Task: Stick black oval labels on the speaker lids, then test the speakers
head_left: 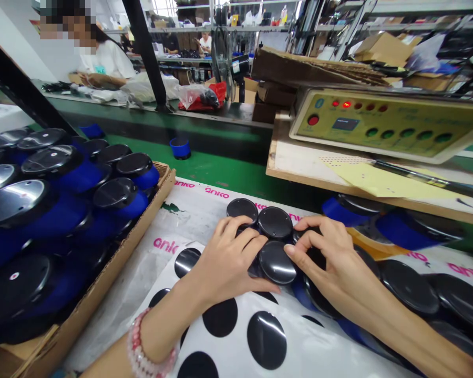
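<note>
A small round speaker with a glossy black top (278, 262) sits in front of me among others of its kind. Its left side is held by my left hand (230, 257), with the thumb along the near edge and the fingers bent behind it. My right hand (327, 247) is closed at the speaker's right edge, thumb tip touching the rim of the top; its other fingers curl by a neighbouring speaker, partly hidden. Just behind stand two more black-topped speakers, one nearest the middle (275, 222). A white sheet of black round stickers (267, 340) lies beneath my left wrist.
On the left, a cardboard box (157, 197) holds many blue-and-black speakers. More speakers (408, 286) stand at right. A yellowish control box (374, 123) rests on a wooden shelf (278, 157). One blue speaker (180, 148) stands farther back. A co-worker (104, 63) sits across the bench.
</note>
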Motion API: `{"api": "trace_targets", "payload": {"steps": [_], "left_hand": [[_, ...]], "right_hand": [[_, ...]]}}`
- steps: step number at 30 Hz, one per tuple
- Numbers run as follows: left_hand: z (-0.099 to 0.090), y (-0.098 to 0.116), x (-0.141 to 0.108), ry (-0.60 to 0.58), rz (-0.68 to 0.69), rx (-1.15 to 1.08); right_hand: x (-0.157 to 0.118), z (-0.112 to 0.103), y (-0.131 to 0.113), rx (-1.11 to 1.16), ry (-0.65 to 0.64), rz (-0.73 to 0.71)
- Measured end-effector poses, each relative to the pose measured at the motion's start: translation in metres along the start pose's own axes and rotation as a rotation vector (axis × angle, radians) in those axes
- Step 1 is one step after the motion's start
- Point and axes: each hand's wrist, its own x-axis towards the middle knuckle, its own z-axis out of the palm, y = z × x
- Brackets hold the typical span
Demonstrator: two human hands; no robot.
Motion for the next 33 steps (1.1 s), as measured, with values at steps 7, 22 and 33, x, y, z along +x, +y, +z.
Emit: {"api": "trace_targets", "payload": {"steps": [7, 22, 33], "left_hand": [[0.002, -0.001, 0.000, 0.000, -0.001, -0.006], [0.003, -0.003, -0.001, -0.039, -0.033, -0.043], [-0.064, 0.023, -0.014, -0.536, -0.374, -0.146]], "right_hand": [[0.000, -0.001, 0.000, -0.029, 0.013, -0.033], [0.013, -0.009, -0.004, -0.222, 0.064, 0.050], [-0.079, 0.003, -0.093, -0.127, -0.502, -0.455]]}}
